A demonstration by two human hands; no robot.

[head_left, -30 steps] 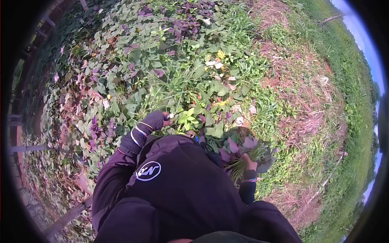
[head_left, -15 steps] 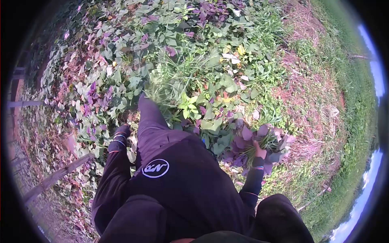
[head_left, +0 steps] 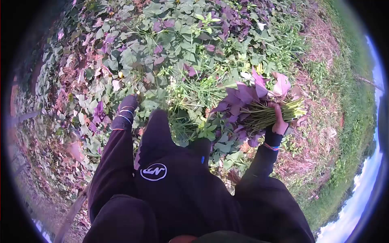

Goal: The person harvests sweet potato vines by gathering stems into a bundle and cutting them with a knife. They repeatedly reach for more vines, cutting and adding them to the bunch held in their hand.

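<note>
My right hand (head_left: 279, 123) is closed round a thick bunch of leafy stems (head_left: 259, 113), held up above the plants. Broad purple and green leaves spread at its left and top, and the pale green stems run out to the right. On the other side, my left hand (head_left: 129, 103), in a dark covering with light bands at the wrist, reaches low among the green leaves (head_left: 129, 58) of the ground plants. Its fingertips are lost against the foliage, so their grip does not show. Between the hands my dark trouser knee (head_left: 158, 125) pushes into the growth.
Dense low foliage with purple patches (head_left: 237, 18) spreads ahead and left. Dry straw-like ground (head_left: 324, 101) runs along the right, then a green grass strip (head_left: 356, 105). A blurred wooden rail (head_left: 73, 210) stands at lower left.
My right hand has lifted the bunch of leafy stems forward and up, turning it so the stems face right. My left hand has moved forward, higher in the view.
</note>
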